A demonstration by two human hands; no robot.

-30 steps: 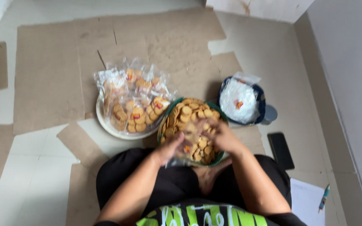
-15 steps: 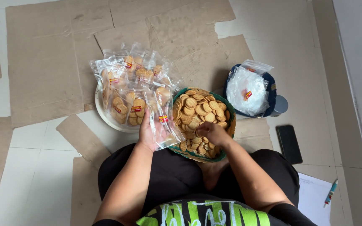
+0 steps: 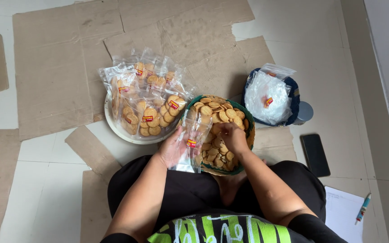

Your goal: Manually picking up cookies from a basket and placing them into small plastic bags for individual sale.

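I sit on the floor over a green woven basket (image 3: pixel 250 137) full of round golden biscuits (image 3: pixel 219 114). My left hand (image 3: pixel 172 148) holds a clear plastic bag (image 3: pixel 192 139) with a small red and yellow label, upright at the basket's left rim. My right hand (image 3: pixel 231 136) is down in the basket with its fingers closed among the biscuits, next to the bag's mouth. To the left, a white round tray (image 3: pixel 113 128) carries several filled, labelled biscuit bags (image 3: pixel 147 105).
A dark blue container (image 3: pixel 295 96) of clear unfilled bags stands at the right, with a grey lid (image 3: pixel 305 111) beside it. A black phone (image 3: pixel 315 154), white paper (image 3: pixel 342 211) and a pen (image 3: pixel 362 209) lie at lower right. Flattened cardboard (image 3: pixel 59 63) covers the tiled floor.
One second ago both hands were together over the basket. Since then my left hand has lifted a clear bag at the basket's left rim, and my right hand stays among the biscuits.
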